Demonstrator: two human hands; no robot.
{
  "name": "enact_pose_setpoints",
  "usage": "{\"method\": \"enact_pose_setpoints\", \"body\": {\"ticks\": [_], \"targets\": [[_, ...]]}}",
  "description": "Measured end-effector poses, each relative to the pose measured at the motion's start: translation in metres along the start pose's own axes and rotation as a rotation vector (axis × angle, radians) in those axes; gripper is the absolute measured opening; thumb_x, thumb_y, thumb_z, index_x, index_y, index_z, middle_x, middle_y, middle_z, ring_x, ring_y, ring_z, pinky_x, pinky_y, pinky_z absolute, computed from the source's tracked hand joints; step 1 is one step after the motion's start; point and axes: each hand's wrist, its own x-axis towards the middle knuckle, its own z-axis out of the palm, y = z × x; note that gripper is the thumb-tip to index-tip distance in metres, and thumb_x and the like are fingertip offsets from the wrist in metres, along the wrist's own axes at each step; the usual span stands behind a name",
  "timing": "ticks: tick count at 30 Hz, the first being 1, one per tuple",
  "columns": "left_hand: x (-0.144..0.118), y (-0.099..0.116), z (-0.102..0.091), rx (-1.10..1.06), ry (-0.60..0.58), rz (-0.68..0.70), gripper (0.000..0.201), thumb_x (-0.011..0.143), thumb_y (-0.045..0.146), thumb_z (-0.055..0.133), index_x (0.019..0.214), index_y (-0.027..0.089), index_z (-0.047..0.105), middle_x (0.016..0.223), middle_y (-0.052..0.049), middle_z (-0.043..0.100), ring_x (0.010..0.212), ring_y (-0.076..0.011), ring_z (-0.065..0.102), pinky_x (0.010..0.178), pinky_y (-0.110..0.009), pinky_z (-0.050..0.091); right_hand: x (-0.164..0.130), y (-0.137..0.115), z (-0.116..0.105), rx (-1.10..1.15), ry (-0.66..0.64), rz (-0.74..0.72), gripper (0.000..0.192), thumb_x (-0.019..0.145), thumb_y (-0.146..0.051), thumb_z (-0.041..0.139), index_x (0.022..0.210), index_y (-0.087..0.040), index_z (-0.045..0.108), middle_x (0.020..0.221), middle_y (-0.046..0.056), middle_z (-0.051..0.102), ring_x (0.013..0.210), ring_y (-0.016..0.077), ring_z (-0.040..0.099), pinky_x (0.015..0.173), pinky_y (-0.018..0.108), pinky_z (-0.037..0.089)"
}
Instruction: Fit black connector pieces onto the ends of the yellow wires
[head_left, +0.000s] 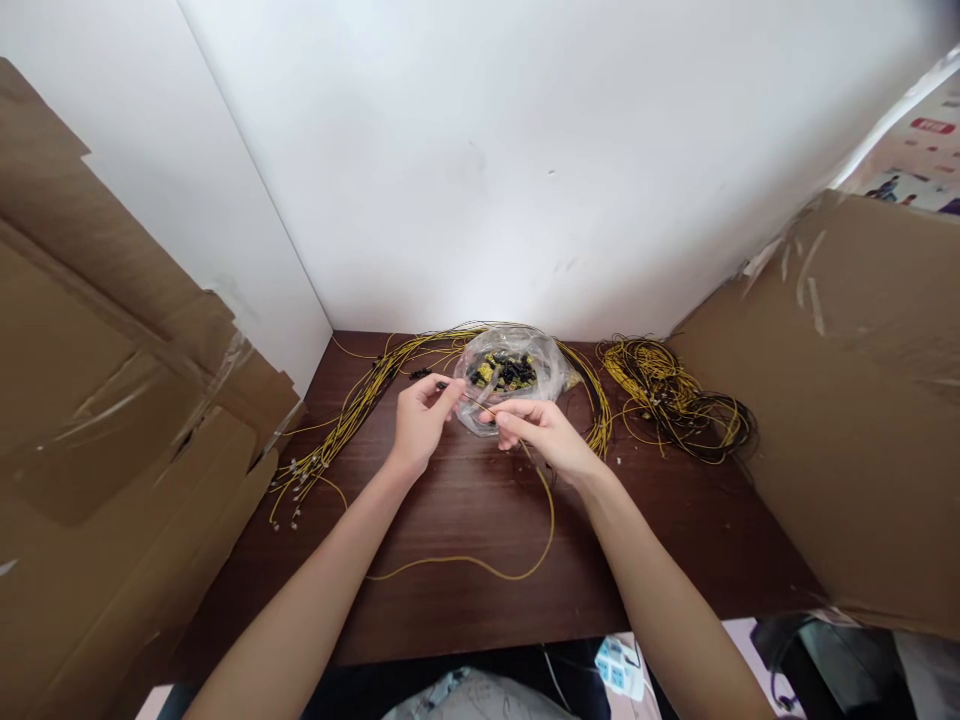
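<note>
Now my left hand (424,418) and right hand (541,430) are pinching a wire (553,520); its loose loop might be catching my arm (326,575).

A clear plastic bag (553,368) of black and yellow parts (517,374) is carried near the back of the dark brown table (690,540). Behind it, a bundle of yellow and black wires (365,402) is laid in an arc; a tangled heap of similar wires (651,385) is piled at right, and one yellow wire (480,563) is curved across the front.

the cable (553,520) is yellow, the table (457,610) brown.
</note>
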Motion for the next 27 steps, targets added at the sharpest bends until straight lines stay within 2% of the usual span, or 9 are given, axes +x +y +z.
{"method": "enact_pose_setpoints", "body": {"ticks": [4, 7, 9, 11, 14, 19, 23, 25, 27], "targets": [[0.007, 0.011, -0.011, -0.087, 0.110, 0.047, 0.024, 0.071, 0.037, 0.068, 0.068, 0.013, 0.063, 0.065, -0.003, 0.062, 0.051, -0.0075, 0.047, 0.047, -0.019, 0.036, -0.009, -0.009, -0.019, 0.126, -0.047, -0.045, 0.023, 0.081, -0.035, 0.061, 0.079, -0.014, 0.069, 0.045, -0.007, 0.040, 0.046, 0.0080, 0.042, 0.056, 0.026, 0.043], [0.011, 0.016, -0.018, -0.128, 0.178, 0.087, 0.024, 0.070, 0.036, 0.069, 0.067, 0.013, 0.062, 0.066, -0.003, 0.062, 0.052, -0.0075, 0.048, 0.047, -0.019, 0.035, -0.017, -0.017, -0.030, 0.173, -0.136, -0.032, 0.023, 0.079, -0.034, 0.064, 0.068, -0.014, 0.065, 0.044, -0.007, 0.039, 0.043, 0.0081, 0.042, 0.052, 0.025, 0.042], [0.012, 0.017, -0.019, -0.127, 0.201, 0.087, 0.025, 0.069, 0.036, 0.070, 0.066, 0.013, 0.062, 0.066, -0.003, 0.062, 0.052, -0.0073, 0.048, 0.047, -0.019, 0.035, -0.020, -0.021, -0.032, 0.210, -0.192, -0.014, 0.025, 0.078, -0.036, 0.065, 0.065, -0.014, 0.062, 0.054, -0.002, 0.049, 0.053, 0.0108, 0.051, 0.055, 0.026, 0.045], [0.013, 0.014, -0.019, -0.124, 0.216, 0.067, 0.025, 0.068, 0.036, 0.070, 0.067, 0.013, 0.062, 0.065, -0.003, 0.062, 0.052, -0.0071, 0.048, 0.047, -0.019, 0.035, -0.020, -0.022, -0.031, 0.248, -0.215, -0.002, 0.025, 0.079, -0.037, 0.065, 0.067, -0.015, 0.061, 0.073, 0.003, 0.058, 0.074, 0.0155, 0.060, 0.067, 0.029, 0.049], [0.013, 0.009, -0.018, -0.125, 0.232, 0.037, 0.025, 0.068, 0.036, 0.070, 0.068, 0.013, 0.062, 0.065, -0.002, 0.061, 0.052, -0.0068, 0.048, 0.046, -0.018, 0.035, -0.015, -0.020, -0.027, 0.261, -0.197, 0.038, 0.022, 0.080, -0.035, 0.063, 0.072, -0.014, 0.062, 0.101, 0.009, 0.060, 0.098, 0.0193, 0.058, 0.084, 0.034, 0.049], [0.013, 0.006, -0.018, -0.110, 0.254, 0.041, 0.024, 0.070, 0.035, 0.069, 0.068, 0.013, 0.062, 0.065, -0.002, 0.060, 0.052, -0.0065, 0.047, 0.046, -0.018, 0.034, -0.008, -0.010, -0.015, 0.309, -0.147, 0.126, 0.017, 0.079, -0.029, 0.066, 0.075, -0.013, 0.061, 0.123, 0.013, 0.056, 0.108, 0.0193, 0.057, 0.096, 0.036, 0.043], [0.014, 0.006, -0.018, -0.099, 0.253, 0.034, 0.025, 0.069, 0.037, 0.069, 0.068, 0.013, 0.062, 0.066, -0.002, 0.060, 0.052, -0.0064, 0.047, 0.046, -0.018, 0.035, -0.007, -0.006, -0.005, 0.398, -0.285, 0.204, 0.020, 0.078, -0.032, 0.066, 0.078, -0.014, 0.057, 0.111, 0.014, 0.064, 0.099, 0.0187, 0.063, 0.094, 0.039, 0.044], [0.014, 0.005, -0.019, -0.099, 0.263, 0.028, 0.026, 0.068, 0.037, 0.069, 0.067, 0.013, 0.062, 0.065, -0.001, 0.060, 0.051, -0.0064, 0.047, 0.046, -0.018, 0.035, -0.008, -0.005, -0.004, 0.442, -0.330, 0.193, 0.023, 0.078, -0.035, 0.067, 0.079, -0.015, 0.056, 0.094, 0.011, 0.069, 0.090, 0.0186, 0.065, 0.085, 0.037, 0.049], [0.016, 0.004, -0.021, -0.097, 0.275, 0.024, 0.026, 0.067, 0.038, 0.070, 0.067, 0.013, 0.061, 0.064, -0.001, 0.060, 0.050, -0.0063, 0.047, 0.045, -0.018, 0.035, -0.009, -0.005, -0.007, 0.482, -0.319, 0.149, 0.026, 0.074, -0.036, 0.070, 0.077, -0.016, 0.054, 0.076, 0.005, 0.068, 0.076, 0.0169, 0.065, 0.072, 0.032, 0.051]]}}
